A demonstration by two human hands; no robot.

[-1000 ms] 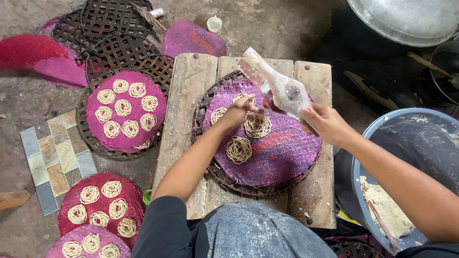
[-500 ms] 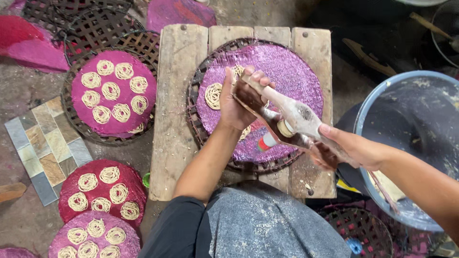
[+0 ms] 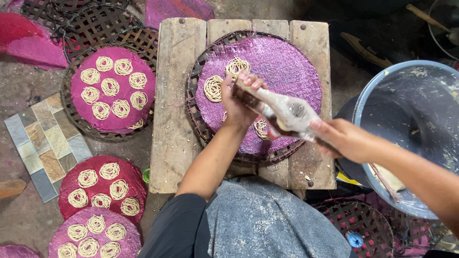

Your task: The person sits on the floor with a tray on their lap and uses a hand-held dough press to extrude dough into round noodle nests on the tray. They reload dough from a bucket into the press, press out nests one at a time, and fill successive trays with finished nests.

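A round woven basket tray [image 3: 197,71] lined with purple cloth [image 3: 291,67] lies on a low wooden plank table [image 3: 174,110]. Small coils of pale noodle [image 3: 213,88] sit on the cloth at its left side. Both of my hands hold a noodle press wrapped in clear plastic [image 3: 287,112] above the tray. My left hand [image 3: 241,102] grips its front end, over the coils. My right hand [image 3: 346,139] grips its rear handle, near the tray's right edge. Part of one coil [image 3: 260,128] shows under the press.
Left of the table a basket tray [image 3: 112,88] holds several coils on purple cloth; more filled cloths [image 3: 103,184] lie below it. Empty woven trays [image 3: 91,26] are stacked at the top left. A blue tub [image 3: 411,110] with dough stands at the right. Tile samples [image 3: 45,143] lie on the floor.
The view has shifted closer over the table. Both hands with the press have moved slightly up and left over the tray, and the left hand now sits beside the upper coils.
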